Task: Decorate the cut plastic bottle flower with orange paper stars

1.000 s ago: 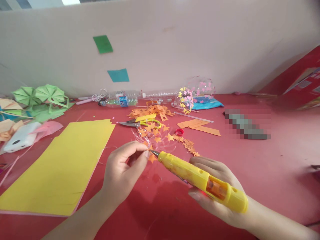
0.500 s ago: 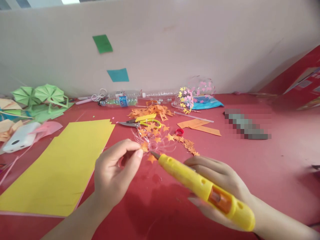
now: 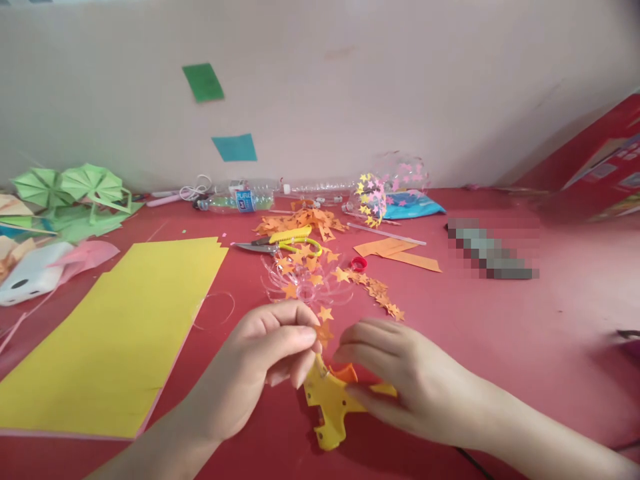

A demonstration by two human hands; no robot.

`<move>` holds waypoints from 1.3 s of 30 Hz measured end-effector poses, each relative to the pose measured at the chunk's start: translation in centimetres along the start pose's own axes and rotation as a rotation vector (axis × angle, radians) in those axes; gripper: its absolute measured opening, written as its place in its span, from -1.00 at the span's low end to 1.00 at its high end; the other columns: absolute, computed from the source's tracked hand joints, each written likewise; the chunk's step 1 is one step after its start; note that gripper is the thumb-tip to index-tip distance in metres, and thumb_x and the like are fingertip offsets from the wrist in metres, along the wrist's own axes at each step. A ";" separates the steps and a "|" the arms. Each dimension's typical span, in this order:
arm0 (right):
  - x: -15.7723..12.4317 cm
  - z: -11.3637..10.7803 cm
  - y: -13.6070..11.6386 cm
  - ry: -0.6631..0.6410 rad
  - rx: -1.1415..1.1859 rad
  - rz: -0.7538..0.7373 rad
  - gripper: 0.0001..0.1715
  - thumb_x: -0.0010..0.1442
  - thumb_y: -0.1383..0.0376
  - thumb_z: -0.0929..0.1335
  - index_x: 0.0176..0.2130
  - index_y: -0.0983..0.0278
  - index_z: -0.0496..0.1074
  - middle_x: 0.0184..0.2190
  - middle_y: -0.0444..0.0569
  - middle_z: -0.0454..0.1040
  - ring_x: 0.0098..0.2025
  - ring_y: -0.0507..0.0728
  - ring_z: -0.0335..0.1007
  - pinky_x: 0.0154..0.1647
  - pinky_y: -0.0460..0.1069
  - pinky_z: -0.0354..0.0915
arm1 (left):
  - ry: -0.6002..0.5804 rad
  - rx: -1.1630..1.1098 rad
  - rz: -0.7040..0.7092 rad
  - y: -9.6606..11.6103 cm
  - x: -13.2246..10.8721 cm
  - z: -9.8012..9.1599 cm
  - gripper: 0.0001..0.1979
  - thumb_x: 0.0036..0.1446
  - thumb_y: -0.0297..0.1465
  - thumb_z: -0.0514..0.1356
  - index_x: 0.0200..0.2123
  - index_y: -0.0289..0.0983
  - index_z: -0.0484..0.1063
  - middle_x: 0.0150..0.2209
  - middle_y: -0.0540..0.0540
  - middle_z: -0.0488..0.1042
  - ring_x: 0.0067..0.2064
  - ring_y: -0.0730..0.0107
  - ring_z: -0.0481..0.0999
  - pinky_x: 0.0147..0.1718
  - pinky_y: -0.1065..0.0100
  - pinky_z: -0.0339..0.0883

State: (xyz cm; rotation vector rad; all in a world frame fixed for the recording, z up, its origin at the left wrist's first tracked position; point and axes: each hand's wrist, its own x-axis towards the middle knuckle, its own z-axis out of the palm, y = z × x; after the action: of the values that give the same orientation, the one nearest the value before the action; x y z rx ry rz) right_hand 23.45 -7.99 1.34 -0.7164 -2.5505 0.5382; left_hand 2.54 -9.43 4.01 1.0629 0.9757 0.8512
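Observation:
My left hand (image 3: 270,357) is closed in a pinch, with an orange paper star (image 3: 325,333) at its fingertips. My right hand (image 3: 407,380) is just to the right, fingers curved and apart from the thumb. Beneath it a yellow glue gun (image 3: 326,400) with an orange trigger lies on its side; the thumb overlaps its handle, and my left fingers hide its front. Beyond my hands, a clear plastic bottle piece (image 3: 306,292) spreads out in curled strips with several orange stars on them. Another loose star (image 3: 325,313) is close to the fingertips.
Yellow paper sheets (image 3: 110,333) cover the left. Scissors (image 3: 260,248) and a yellow cutter (image 3: 291,235) lie behind the strips, by orange scraps (image 3: 300,222). Several small stars (image 3: 383,293), a red ring (image 3: 359,264) and orange paper strips (image 3: 410,257) are at right; plastic bottles (image 3: 240,200) line the wall.
The glue gun has gone from my raised right hand down to the table, turned sideways. My left hand has moved right and nearer, leaving one star on the plastic strips.

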 end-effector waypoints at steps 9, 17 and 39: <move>1.0 -1.0 -0.9 0.258 0.255 -0.101 -0.79 0.25 0.47 0.28 -0.12 0.25 0.35 -0.28 -0.02 0.45 -0.26 0.03 0.40 -0.27 -0.07 0.40 | -0.195 -0.137 -0.256 -0.6 -0.1 0.9 -0.87 -0.01 -0.37 0.13 -0.53 -0.29 0.35 -0.69 0.06 0.24 -0.64 0.60 0.08 -0.63 0.45 -0.15; 2.1 -2.5 -1.3 0.251 0.471 0.046 -0.87 0.19 0.47 0.31 -0.33 0.25 0.37 -0.44 -0.13 0.43 -0.40 -0.02 0.37 -0.38 -0.12 0.37 | -0.176 0.049 -0.162 -0.4 -0.3 0.9 -0.82 0.06 -0.30 0.10 -0.51 -0.25 0.33 -0.67 0.06 0.22 -0.64 0.57 0.10 -0.65 0.46 -0.07; 4.5 -1.5 0.7 0.338 0.137 0.428 -0.83 0.05 0.48 0.32 -0.50 0.24 0.36 -0.46 -0.15 0.32 -0.43 0.01 0.23 -0.44 -0.07 0.16 | 0.405 1.263 0.850 -2.6 1.3 0.2 -0.86 0.14 -0.52 0.14 -0.20 -0.38 0.42 -0.26 -0.16 0.30 -0.25 0.28 0.28 -0.27 0.20 0.27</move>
State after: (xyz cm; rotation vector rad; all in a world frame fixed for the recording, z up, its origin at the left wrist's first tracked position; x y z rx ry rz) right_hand 21.01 -4.59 3.56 -1.1998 -2.0333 0.6556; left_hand 3.41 -8.96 1.28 2.5748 1.4676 1.1515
